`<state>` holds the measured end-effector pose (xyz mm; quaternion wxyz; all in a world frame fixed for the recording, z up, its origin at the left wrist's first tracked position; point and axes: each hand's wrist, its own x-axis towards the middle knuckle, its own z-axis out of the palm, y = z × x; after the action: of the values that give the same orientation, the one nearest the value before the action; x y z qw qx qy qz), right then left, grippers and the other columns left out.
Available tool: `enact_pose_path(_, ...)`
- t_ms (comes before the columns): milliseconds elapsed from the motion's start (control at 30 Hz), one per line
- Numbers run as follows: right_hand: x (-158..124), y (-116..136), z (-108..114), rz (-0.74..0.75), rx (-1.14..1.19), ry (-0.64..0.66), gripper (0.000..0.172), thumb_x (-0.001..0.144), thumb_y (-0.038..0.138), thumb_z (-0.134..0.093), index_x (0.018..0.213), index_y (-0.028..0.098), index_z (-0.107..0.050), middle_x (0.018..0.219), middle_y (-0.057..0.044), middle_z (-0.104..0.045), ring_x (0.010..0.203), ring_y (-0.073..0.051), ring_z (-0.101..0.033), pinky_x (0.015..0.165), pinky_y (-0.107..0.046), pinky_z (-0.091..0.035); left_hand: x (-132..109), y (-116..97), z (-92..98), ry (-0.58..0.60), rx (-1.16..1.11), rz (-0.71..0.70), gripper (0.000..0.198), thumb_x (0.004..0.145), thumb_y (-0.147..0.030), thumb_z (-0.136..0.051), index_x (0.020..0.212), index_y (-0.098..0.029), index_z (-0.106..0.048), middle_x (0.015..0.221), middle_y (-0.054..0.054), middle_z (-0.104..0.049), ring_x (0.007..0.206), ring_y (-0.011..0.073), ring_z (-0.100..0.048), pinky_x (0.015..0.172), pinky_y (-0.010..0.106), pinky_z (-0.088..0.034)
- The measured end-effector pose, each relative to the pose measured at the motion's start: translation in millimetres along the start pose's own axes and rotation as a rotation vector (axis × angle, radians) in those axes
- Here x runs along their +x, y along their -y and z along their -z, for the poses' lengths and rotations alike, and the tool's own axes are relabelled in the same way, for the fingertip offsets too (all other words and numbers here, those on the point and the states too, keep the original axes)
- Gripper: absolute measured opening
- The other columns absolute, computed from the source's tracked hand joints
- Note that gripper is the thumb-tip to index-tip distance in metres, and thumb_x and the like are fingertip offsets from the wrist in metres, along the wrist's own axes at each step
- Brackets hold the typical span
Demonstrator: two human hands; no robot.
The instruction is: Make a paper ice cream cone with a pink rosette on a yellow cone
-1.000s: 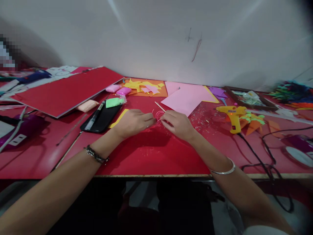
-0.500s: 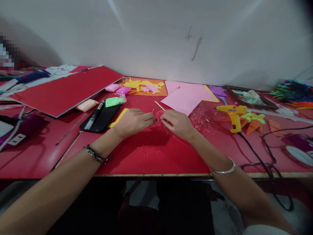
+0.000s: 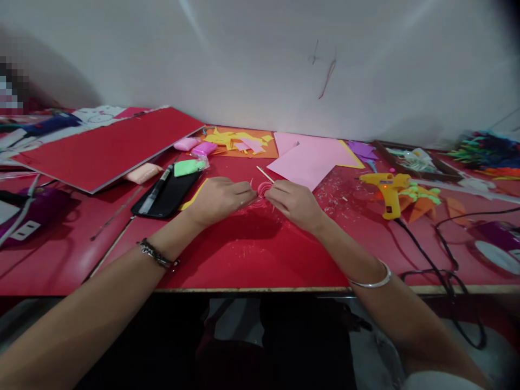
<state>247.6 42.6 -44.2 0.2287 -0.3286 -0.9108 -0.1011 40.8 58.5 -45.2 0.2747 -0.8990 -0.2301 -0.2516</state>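
Note:
Above the red tabletop, a loose coil of thin pink paper strip [image 3: 264,187] lies between my two hands. My left hand [image 3: 222,200] is closed in a pinch at the coil's left side. Opposite it, my right hand [image 3: 296,205] has its fingers closed on a thin wooden stick [image 3: 265,174], which points up and left, and touches the coil's right edge. My fingers hide part of the coil and the stick's lower end. Just behind my right hand is a pink paper sheet [image 3: 304,162].
Left of my hands lies a black phone [image 3: 168,200] with a marker [image 3: 156,189] on it, near clay packets [image 3: 190,167] and a large red board [image 3: 117,146]. On the right, a yellow glue gun [image 3: 388,189] trails a black cable [image 3: 426,246]. Yellow scraps [image 3: 221,140] lie at the back.
The pink coil looks tighter and more bunched between my fingers. Both hands stay nearly in place, and the view has shifted slightly.

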Motion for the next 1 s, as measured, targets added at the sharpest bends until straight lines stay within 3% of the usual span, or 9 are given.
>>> enact_pose_path(300, -1.0, -0.8, -0.5, 0.002, 0.044, 0.002, 0.028, 0.089, 0.024, -0.031, 0.082, 0.017, -0.057, 0.078, -0.005, -0.056, 0.073, -0.014, -0.047, 0.065, -0.024, -0.034, -0.3, -0.2, -0.6, 0.049, -0.014, 0.018, 0.027, 0.087, -0.030, -0.037, 0.080, -0.020, -0.061, 0.067, 0.000, -0.060, 0.051, 0.0074, -0.048, 0.048, 0.022, -0.031)
enact_pose_path(533, -1.7, -0.5, -4.8, -0.128, 0.342, -0.009, 0.018, 0.086, 0.024, -0.038, 0.084, 0.016, -0.054, 0.081, -0.004, -0.057, 0.073, -0.012, -0.050, 0.066, -0.022, -0.036, 2.3, 0.7, -7.6, 0.175, -0.346, 0.190, 0.029, 0.086, -0.035, -0.039, 0.078, -0.016, -0.060, 0.078, 0.002, -0.056, 0.068, 0.0097, -0.053, 0.056, 0.019, -0.036)
enact_pose_path(667, -1.3, -1.9, -6.6, -0.171, 0.397, 0.036, 0.017, 0.084, 0.024, -0.041, 0.077, 0.016, -0.054, 0.076, -0.003, -0.057, 0.068, -0.011, -0.049, 0.063, -0.023, -0.035, 2.7, 2.0, -9.4, 0.288, -0.401, 0.140, 0.029, 0.088, -0.031, -0.035, 0.083, -0.016, -0.059, 0.080, 0.002, -0.057, 0.070, 0.0109, -0.053, 0.058, 0.020, -0.036)
enact_pose_path(1000, -1.3, -0.8, -4.0, -0.252, 0.481, 0.117, 0.014, 0.082, 0.025, -0.042, 0.075, 0.017, -0.052, 0.061, 0.002, -0.053, 0.055, -0.008, -0.044, 0.054, -0.021, -0.028, 5.3, -1.0, -10.4, 0.346, -0.380, 0.134, 0.032, 0.089, -0.031, -0.031, 0.080, -0.015, -0.058, 0.074, 0.002, -0.055, 0.065, 0.0114, -0.051, 0.053, 0.021, -0.032)
